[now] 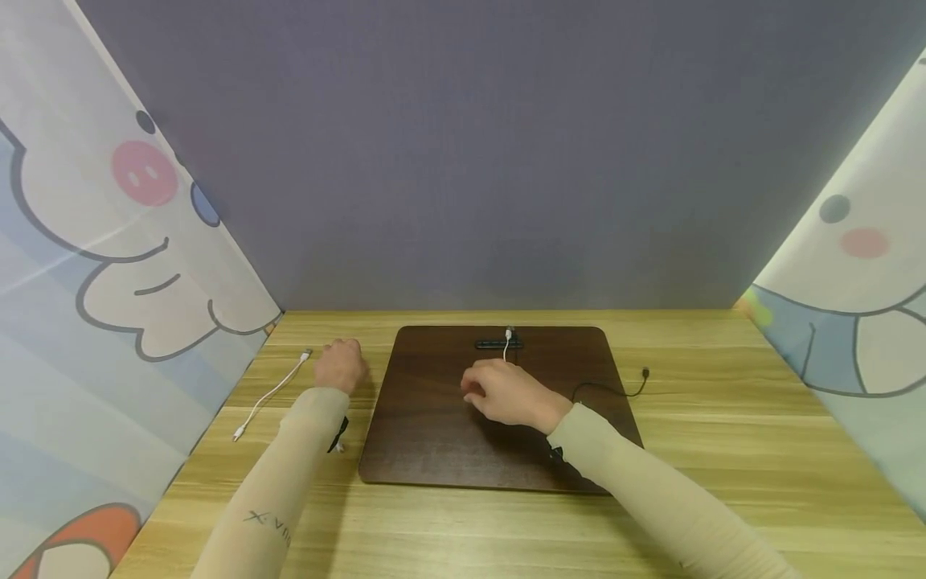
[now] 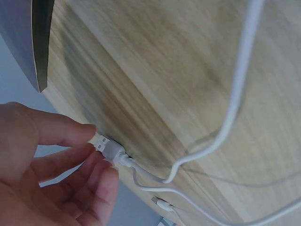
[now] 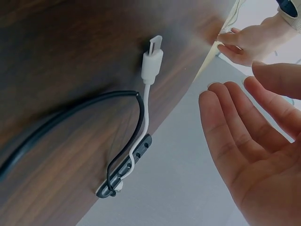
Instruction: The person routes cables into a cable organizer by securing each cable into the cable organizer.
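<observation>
At the left of the board, my left hand (image 1: 340,366) has its thumb and fingertips at the metal end of a white cable's USB plug (image 2: 112,149) and appears to pinch it. That white cable (image 2: 230,113) bends away over the wood. My right hand (image 1: 506,392) hovers above the dark brown board (image 1: 427,426), its fingers loosely bent and holding nothing. A black cable clip (image 1: 486,344) with several slots sits near the board's far edge. From it run a second white cable (image 3: 146,106), its small plug (image 3: 151,66) showing, and a black cable (image 3: 70,110).
Another white cable (image 1: 271,394) lies on the wooden table (image 1: 723,450) by the left wall. The black cable's USB plug (image 1: 646,373) lies right of the board. A grey panel (image 1: 506,161) stands behind, with cartoon-printed sheets (image 1: 72,265) at both sides.
</observation>
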`<action>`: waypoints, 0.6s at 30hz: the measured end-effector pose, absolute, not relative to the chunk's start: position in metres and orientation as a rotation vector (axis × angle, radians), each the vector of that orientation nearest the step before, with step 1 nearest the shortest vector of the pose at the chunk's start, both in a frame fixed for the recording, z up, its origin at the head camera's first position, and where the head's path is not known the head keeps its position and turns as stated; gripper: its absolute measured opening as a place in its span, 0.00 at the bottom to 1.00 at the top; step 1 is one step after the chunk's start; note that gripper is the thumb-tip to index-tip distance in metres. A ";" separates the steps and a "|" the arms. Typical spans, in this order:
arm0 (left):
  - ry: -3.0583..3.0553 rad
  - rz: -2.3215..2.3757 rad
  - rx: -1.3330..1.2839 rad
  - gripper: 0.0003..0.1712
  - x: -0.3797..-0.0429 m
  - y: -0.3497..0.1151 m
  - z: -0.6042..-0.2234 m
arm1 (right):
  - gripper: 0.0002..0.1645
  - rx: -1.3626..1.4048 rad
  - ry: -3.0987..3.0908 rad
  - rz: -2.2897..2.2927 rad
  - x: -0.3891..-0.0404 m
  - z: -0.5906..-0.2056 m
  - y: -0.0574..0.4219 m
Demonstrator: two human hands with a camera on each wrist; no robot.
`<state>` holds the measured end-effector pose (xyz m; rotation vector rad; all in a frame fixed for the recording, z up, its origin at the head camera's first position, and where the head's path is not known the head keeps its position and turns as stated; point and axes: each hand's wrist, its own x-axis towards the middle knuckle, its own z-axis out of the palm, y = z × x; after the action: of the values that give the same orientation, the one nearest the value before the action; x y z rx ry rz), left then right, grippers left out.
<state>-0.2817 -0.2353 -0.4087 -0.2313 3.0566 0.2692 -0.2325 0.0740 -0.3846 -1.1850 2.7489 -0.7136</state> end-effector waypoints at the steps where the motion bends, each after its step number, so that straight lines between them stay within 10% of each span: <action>1: 3.064 0.264 -0.230 0.18 -0.282 -0.236 -0.409 | 0.08 -1.187 2.749 -0.714 -0.232 -0.385 0.074; 18: 3.053 0.262 -0.169 0.09 -0.285 -0.232 -0.410 | 0.08 -1.177 2.734 -0.746 -0.234 -0.387 0.070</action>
<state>-0.2855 -0.2322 -0.4096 -0.1689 3.0529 0.2618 -0.2343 0.0703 -0.3870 -1.1772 2.7340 -0.7455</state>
